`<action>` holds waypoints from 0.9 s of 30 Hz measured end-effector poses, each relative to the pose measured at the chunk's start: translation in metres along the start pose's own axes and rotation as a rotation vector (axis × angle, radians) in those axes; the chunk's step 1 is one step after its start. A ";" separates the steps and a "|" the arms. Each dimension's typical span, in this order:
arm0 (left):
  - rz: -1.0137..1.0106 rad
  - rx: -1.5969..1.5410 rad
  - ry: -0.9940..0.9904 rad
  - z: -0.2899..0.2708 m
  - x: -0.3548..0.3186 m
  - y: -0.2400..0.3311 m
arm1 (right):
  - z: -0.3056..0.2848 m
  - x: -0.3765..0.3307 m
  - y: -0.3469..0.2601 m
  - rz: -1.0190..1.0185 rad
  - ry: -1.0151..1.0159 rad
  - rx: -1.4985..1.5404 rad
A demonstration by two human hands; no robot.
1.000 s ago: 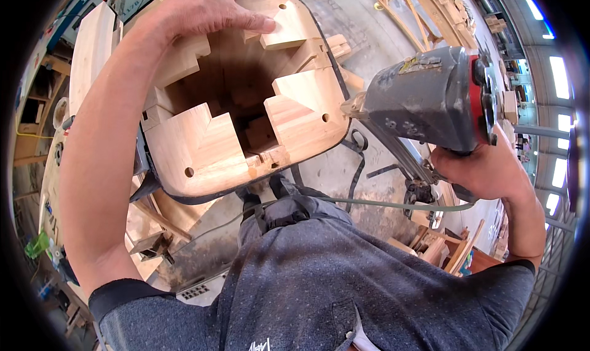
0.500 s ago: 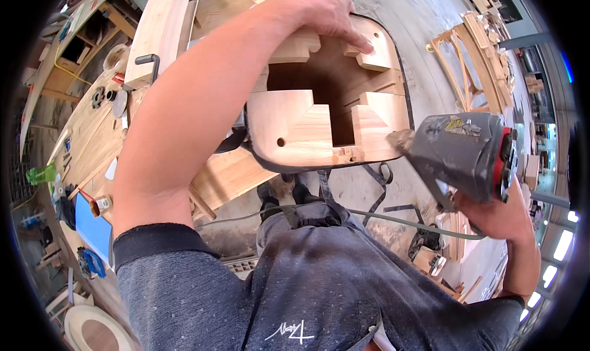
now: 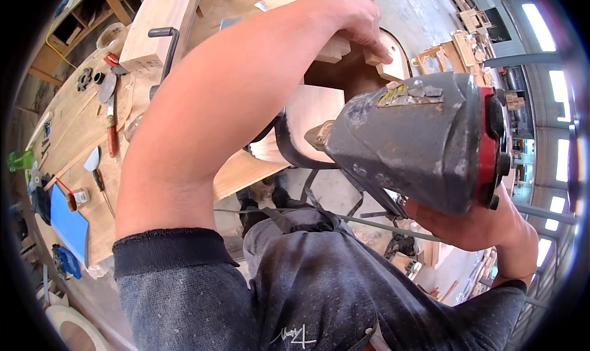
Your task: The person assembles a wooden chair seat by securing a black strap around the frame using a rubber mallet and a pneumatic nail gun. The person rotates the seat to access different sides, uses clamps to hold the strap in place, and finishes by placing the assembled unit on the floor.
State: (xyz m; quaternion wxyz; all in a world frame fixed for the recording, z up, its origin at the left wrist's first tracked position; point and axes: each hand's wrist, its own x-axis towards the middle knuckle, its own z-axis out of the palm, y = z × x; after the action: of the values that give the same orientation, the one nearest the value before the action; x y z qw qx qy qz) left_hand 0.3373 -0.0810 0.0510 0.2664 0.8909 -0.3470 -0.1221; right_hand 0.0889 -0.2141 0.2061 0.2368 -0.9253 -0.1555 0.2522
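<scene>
Hands apart. Right hand (image 3: pixel 464 225) wraps nail gun (image 3: pixel 405 142) grip, nose angled left over hollow wooden body (image 3: pixel 313 108), which sits between the hands. Left hand (image 3: pixel 362 28) lies on its far corner, presumably bracing it; finger closure hidden, cannot tell.

Wd bench (image 3: pixel 77 120) w/ blue flat pc (image 3: pixel 69 223), red-hdl tool (image 3: pixel 111 136) & scraper (image 3: pixel 92 159); grn container (image 3: pixel 21 160) far L.
</scene>
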 end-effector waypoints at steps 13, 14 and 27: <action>-0.023 0.031 0.026 0.006 -0.002 0.001 | 0.003 0.006 -0.017 -0.056 -0.125 -0.320; -0.024 0.039 0.027 0.005 -0.003 0.001 | 0.004 0.006 -0.018 -0.055 -0.129 -0.344; -0.021 0.081 -0.027 -0.002 -0.004 0.005 | 0.003 -0.002 -0.020 0.054 -0.123 -0.102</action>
State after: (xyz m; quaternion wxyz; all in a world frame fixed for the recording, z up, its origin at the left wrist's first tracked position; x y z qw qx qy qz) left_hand 0.3324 -0.0810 0.0558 0.2243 0.9028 -0.3457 -0.1229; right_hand 0.0826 -0.1976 0.2150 0.1726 -0.9227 -0.1575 0.3065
